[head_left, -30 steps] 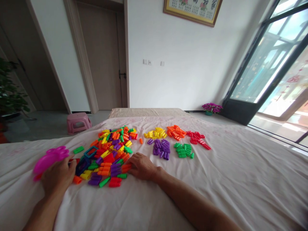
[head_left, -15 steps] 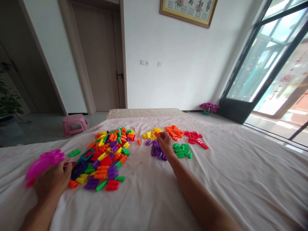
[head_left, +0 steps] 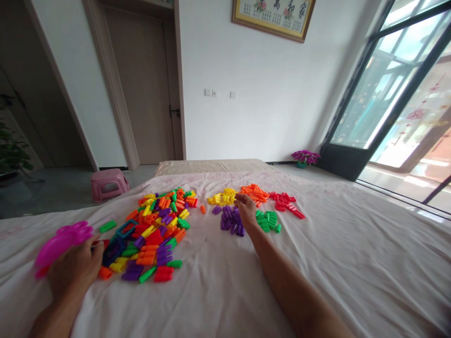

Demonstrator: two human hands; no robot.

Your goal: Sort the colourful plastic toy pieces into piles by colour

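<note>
Head view, clock centre: purple pile, lying on the pale sheet; 12 points away from the wearer.
Right hand: over the sheet at 1, close by, near the meeting of yellow and orange piles. Fingertips bunched close; can't tell whether a piece is pinched between them.
Yellow pile: at 11, just beyond the purple.
Orange pile: at 1, partly behind the right hand.
Red pile: at 2, farther out, near the orange.
Green pile: at 3, partly behind the right wrist.
Loose orange piece: at 10, alone between the yellow pile and the mixed heap.
Mixed heap: at 9, small plastic pieces in orange, purple, yellow, green and red, jumbled.
Blue frames: squarish, open-centred, on the heap's 9 o'clock edge.
Green piece: off the heap's 10 o'clock side, apart.
Left hand: at 8, well apart from the purple, beside the heap. Thumb and fingers near a red piece; grip on it can't be told.
Pink plastic item: at the left hand's 10, partly hidden by it.
Pink stool: on the floor, at the heap's 11.
</note>
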